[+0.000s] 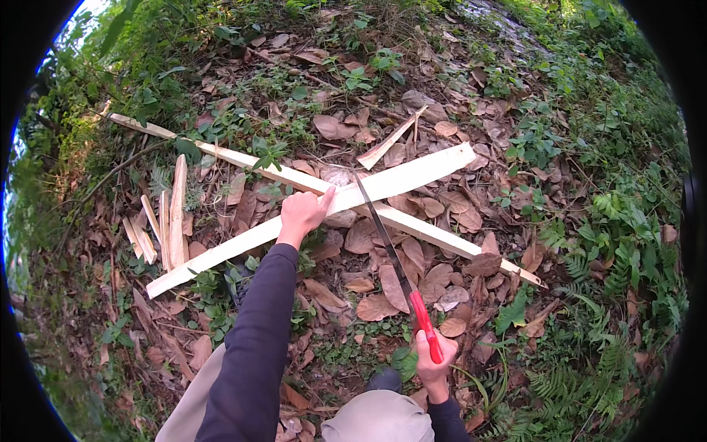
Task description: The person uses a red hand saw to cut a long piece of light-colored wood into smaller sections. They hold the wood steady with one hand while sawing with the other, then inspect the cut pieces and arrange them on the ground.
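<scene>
My left hand (pixel 303 215) is closed on a pale wooden plank (pixel 420 171), pressing on it near its middle. This plank slants from lower left to upper right and lies across a second, longer wooden strip (pixel 442 238) on the ground. In my right hand (pixel 434 359) is the red handle of a hand saw (pixel 392 254). Its dark blade points up and away from me, and the blade's far part rests at the plank's near edge, just right of my left hand. Whether the teeth have cut into the wood I cannot tell.
Several split wood pieces (pixel 177 214) lie at the left. Beyond the plank is a splintered offcut (pixel 383 147). Brown dry leaves (pixel 375 308) cover the ground, with ferns (pixel 596 376) and low green plants at the right. A dark shoe (pixel 384 380) shows by my knee.
</scene>
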The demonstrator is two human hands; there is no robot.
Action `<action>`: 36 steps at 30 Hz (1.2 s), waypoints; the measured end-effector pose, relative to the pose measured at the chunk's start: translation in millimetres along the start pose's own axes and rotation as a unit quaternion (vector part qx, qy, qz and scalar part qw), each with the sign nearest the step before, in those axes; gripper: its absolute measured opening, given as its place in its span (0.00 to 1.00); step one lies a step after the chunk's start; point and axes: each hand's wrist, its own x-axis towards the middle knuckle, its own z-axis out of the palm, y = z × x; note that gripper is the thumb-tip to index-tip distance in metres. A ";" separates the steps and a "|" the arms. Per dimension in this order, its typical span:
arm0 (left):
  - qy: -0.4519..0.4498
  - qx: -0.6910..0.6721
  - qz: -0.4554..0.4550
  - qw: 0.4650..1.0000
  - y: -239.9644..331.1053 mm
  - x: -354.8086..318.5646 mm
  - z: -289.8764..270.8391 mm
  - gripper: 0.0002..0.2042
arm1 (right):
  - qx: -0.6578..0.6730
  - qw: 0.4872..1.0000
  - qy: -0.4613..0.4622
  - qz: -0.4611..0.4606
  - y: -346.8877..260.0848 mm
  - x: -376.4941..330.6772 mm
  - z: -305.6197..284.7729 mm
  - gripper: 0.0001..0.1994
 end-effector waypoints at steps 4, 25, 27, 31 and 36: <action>0.025 0.004 0.012 1.000 -4.8 0.5 3.0 0.46 | 0.005 1.000 -0.010 0.017 12.9 4.8 18.7 0.11; -0.029 -0.064 0.069 0.995 -11.0 17.0 -9.2 0.46 | 0.028 0.997 -0.062 0.022 6.4 -23.5 -4.4 0.13; 0.066 -0.006 0.130 0.989 -8.7 1.7 -16.3 0.42 | 0.031 0.995 -0.078 0.061 1.1 -14.0 -8.4 0.13; 0.155 0.081 0.125 0.977 -17.2 -15.6 11.6 0.31 | 0.029 0.998 -0.055 0.011 -14.0 -10.8 -16.7 0.13; 0.097 0.053 0.233 0.966 -23.7 -22.6 1.2 0.20 | -0.015 0.998 -0.057 -0.005 -33.1 -9.8 -30.0 0.12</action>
